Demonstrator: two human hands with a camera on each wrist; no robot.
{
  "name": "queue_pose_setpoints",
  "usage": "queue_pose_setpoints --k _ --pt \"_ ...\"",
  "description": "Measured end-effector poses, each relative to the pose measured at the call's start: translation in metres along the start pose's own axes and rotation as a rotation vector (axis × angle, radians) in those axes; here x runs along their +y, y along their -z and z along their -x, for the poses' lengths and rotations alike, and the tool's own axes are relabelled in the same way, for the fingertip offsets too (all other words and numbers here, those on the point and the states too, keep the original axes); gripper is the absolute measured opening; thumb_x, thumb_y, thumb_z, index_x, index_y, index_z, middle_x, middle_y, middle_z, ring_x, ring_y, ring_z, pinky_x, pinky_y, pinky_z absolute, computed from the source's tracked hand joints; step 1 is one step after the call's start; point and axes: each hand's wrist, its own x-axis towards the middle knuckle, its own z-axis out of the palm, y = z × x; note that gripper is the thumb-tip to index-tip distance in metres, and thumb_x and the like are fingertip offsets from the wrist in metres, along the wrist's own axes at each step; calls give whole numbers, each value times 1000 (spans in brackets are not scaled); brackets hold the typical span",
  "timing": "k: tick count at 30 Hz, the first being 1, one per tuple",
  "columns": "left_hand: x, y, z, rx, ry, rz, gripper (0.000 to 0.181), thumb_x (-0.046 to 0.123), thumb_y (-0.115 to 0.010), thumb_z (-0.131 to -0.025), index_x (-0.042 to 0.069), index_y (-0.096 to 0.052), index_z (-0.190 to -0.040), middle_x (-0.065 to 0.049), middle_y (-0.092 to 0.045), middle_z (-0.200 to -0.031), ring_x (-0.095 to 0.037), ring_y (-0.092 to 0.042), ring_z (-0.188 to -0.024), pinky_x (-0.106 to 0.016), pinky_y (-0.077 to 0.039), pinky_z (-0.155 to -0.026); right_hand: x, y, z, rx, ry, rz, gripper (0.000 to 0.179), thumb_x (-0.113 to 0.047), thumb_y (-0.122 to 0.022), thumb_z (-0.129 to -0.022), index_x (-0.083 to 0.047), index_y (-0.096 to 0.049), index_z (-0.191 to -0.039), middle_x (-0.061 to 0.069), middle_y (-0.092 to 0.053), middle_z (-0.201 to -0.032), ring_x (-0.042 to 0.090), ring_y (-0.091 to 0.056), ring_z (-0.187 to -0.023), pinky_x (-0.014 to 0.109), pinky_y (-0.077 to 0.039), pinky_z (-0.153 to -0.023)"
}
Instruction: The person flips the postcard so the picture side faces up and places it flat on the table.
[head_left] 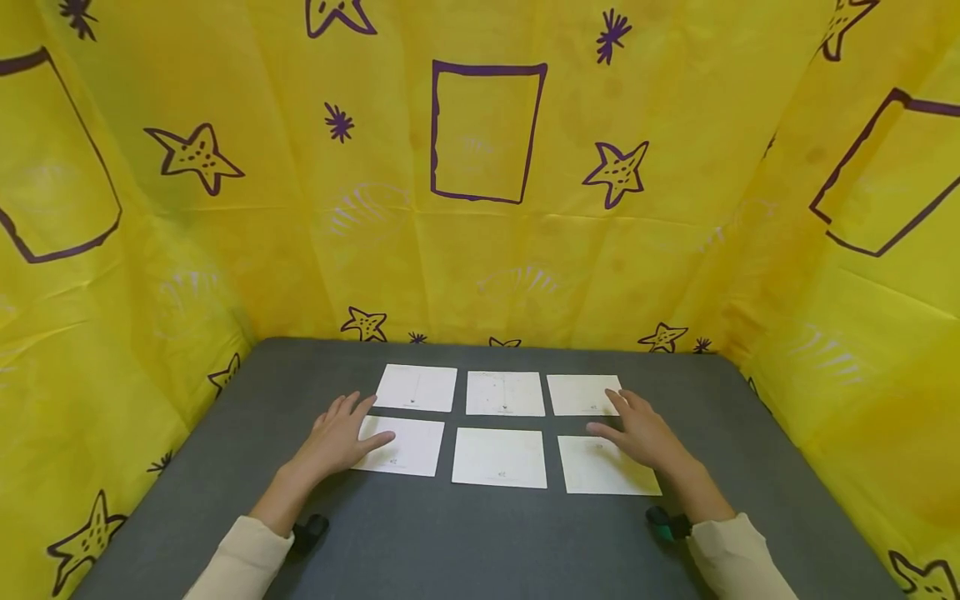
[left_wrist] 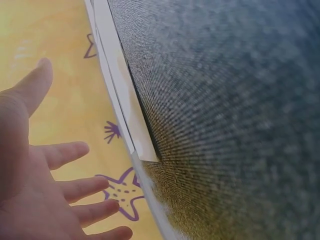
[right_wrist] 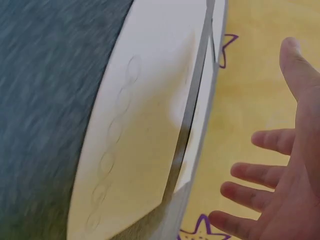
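Note:
Two rows of white cards, three to a row, lie flat on a dark grey table. My left hand (head_left: pixel 337 440), fingers spread, is over the left edge of the front left card (head_left: pixel 412 446); above that is the back left card (head_left: pixel 417 388). On the other side my right hand (head_left: pixel 643 433) spreads its fingers over the front right card (head_left: pixel 611 477), fingertips overlapping the back right card (head_left: pixel 577 393). Between them lie the back middle card (head_left: pixel 505 392) and front middle card (head_left: pixel 499 457). Neither hand holds anything. In the right wrist view, faint looped lines mark a card (right_wrist: pixel 145 120).
Yellow cloth (head_left: pixel 487 250) with purple stars and frames walls the table (head_left: pixel 480 542) at the back and both sides. A dark wrist device (head_left: pixel 309 533) shows under the left wrist, another dark device (head_left: pixel 667 525) under the right. Light sleeves cover the forearms.

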Motion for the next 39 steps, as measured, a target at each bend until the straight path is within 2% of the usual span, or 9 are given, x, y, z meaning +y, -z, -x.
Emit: queue_pose_setpoints --k 5,12,18,24,32,39 --pt "1 -1 -3 0 7 10 84 58 -60 -88 2 -40 -146 -33 -32 -150 -53 -26 -138 -71 -24 -107 -7 -1 -6 -9 3 -11 85 -60 -55 -91 -1 -35 -148 33 -33 -150 54 -31 -136 71 -30 -103" --pt "1 -2 -8 18 -2 25 82 59 -60 -87 3 -41 -145 -31 -33 -150 -51 -28 -138 -71 -26 -106 -15 -5 -15 4 42 -28 83 -57 -57 -90 0 -37 -147 31 -38 -147 50 -36 -135 66 -32 -106" --pt "2 -1 -12 0 9 53 83 59 -60 -87 3 -40 -146 -32 -32 -151 -51 -27 -139 -72 -25 -105 -22 -8 -23 7 70 -76 82 -56 -58 -91 0 -38 -147 29 -41 -146 47 -38 -134 62 -34 -107" --pt "3 -2 -15 -25 31 97 85 60 -59 -88 4 -38 -147 -31 -30 -152 -50 -26 -140 -72 -23 -107 -29 -10 -30 -25 72 -117 83 -57 -58 -90 -1 -37 -148 28 -39 -148 47 -37 -136 62 -33 -108" --pt "2 -5 -18 -53 74 146 87 61 -60 -86 6 -36 -149 -29 -27 -154 -50 -24 -141 -72 -20 -109 -37 -14 -36 -57 71 -118 85 -60 -57 -90 -3 -36 -149 27 -37 -150 48 -34 -138 64 -32 -108" --pt "-1 -6 -22 -49 62 172 88 61 -61 -85 7 -36 -149 -29 -28 -154 -49 -25 -141 -71 -23 -108 -49 -15 -45 -77 80 -143 85 -60 -57 -89 -4 -36 -149 26 -37 -151 47 -34 -138 64 -32 -108"
